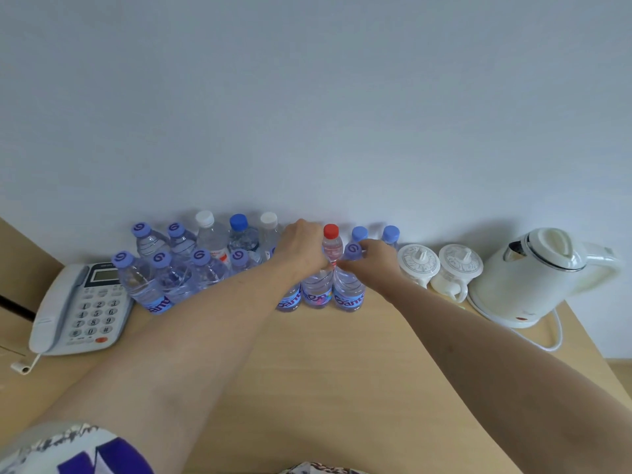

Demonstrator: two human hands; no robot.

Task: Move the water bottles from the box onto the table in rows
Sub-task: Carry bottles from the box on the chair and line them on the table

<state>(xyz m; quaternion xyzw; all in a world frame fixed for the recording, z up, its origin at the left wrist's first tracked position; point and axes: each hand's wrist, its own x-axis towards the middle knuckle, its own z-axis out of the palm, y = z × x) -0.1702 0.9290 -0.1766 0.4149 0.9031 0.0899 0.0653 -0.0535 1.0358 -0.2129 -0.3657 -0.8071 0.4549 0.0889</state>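
Observation:
Several water bottles stand in two rows on the wooden table (307,354) against the wall. Most have purple caps; one has a red cap (331,231), others white or blue caps. My left hand (302,246) wraps over the top of a front-row bottle (318,292), hiding its cap. My right hand (371,258) grips the neck of the neighbouring purple-capped bottle (349,295), its cap showing beside my fingers. Both bottles stand on the table, touching each other. The box is out of view.
A grey desk telephone (80,309) sits at the left end of the rows. Two white lidded cups (441,268) and a white electric kettle (533,275) with its cord stand to the right. The near part of the table is bare wood.

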